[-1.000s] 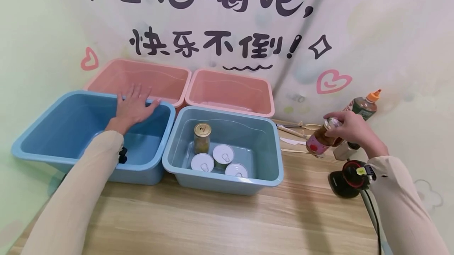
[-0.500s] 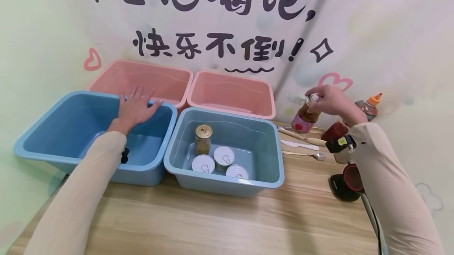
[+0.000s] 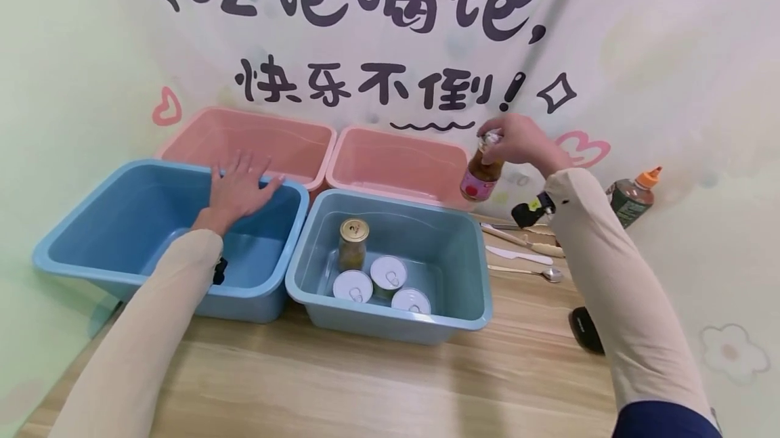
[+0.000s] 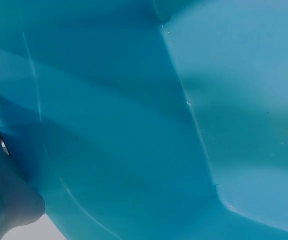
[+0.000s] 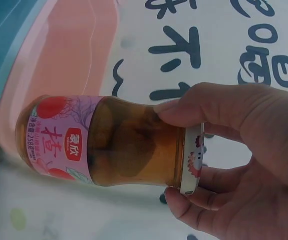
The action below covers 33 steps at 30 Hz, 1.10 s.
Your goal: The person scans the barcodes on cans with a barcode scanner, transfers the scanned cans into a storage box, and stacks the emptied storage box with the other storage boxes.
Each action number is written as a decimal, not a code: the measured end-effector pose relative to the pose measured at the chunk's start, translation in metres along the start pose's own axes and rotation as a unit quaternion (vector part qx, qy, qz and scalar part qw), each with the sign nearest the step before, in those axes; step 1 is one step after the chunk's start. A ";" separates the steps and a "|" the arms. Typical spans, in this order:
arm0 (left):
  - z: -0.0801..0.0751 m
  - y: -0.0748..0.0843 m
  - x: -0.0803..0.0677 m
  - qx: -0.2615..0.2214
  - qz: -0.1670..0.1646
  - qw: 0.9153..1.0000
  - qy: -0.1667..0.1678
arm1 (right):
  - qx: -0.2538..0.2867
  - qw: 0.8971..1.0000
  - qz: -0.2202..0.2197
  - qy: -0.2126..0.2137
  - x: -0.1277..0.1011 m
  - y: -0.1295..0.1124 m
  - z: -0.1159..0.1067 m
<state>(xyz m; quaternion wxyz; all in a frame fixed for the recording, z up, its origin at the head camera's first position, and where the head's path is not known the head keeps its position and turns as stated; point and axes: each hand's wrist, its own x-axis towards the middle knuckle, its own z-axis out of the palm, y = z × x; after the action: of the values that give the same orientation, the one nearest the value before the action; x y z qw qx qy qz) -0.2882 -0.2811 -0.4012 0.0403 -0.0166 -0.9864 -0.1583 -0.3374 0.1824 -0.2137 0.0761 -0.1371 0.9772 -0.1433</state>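
Observation:
My right hand (image 3: 518,143) grips a small glass bottle (image 3: 481,174) by its lid, holding it in the air above the right rim of the right pink bin (image 3: 365,177). The right wrist view shows the bottle (image 5: 98,142) with amber contents and a pink label, my fingers (image 5: 209,107) curled round its cap. My left hand (image 3: 239,184) lies flat with straight fingers on the back rim of the left blue bin (image 3: 73,235). The left wrist view shows only that bin's blue inner wall (image 4: 133,125). The right blue bin (image 3: 469,269) holds a gold-lidded jar (image 3: 353,242) and three white-topped cans (image 3: 379,282).
A second pink bin (image 3: 195,133) stands at the back left. Cutlery (image 3: 524,248) lies on the wooden table (image 3: 365,384) right of the bins. A dark bottle with an orange cap (image 3: 634,194) stands by the wall. A black round object (image 3: 585,330) sits near my right sleeve.
My right hand has lifted the small bottle from the table's right side and carried it up and left to the right pink bin. My left hand stayed on the blue bin's rim.

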 end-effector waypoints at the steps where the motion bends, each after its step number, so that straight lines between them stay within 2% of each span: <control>1: 0.000 0.000 0.000 -0.002 -0.001 1.000 0.000 | -0.002 1.000 -0.005 -0.001 0.005 -0.004 0.001; 11: 0.004 -0.003 0.000 -0.002 -0.003 1.000 -0.006 | -0.007 0.997 -0.051 -0.050 0.042 -0.057 0.018; 21: 0.003 -0.002 -0.002 -0.002 -0.002 1.000 0.000 | 0.049 0.993 -0.101 -0.040 0.068 -0.111 0.040; 30: 0.004 0.000 -0.001 -0.003 0.000 1.000 0.015 | 0.044 0.990 -0.132 -0.034 0.087 -0.155 0.047; 33: 0.003 0.000 -0.001 0.001 -0.003 1.000 0.017 | 0.058 0.988 -0.137 -0.038 0.091 -0.169 0.052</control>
<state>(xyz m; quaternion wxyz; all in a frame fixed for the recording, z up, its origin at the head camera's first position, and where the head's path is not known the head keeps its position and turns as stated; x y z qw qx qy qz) -0.2877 -0.2805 -0.4046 0.0569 -0.0112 -0.9857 -0.1581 -0.3726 -0.0130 -0.2225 0.1003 -0.2699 0.9357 -0.2039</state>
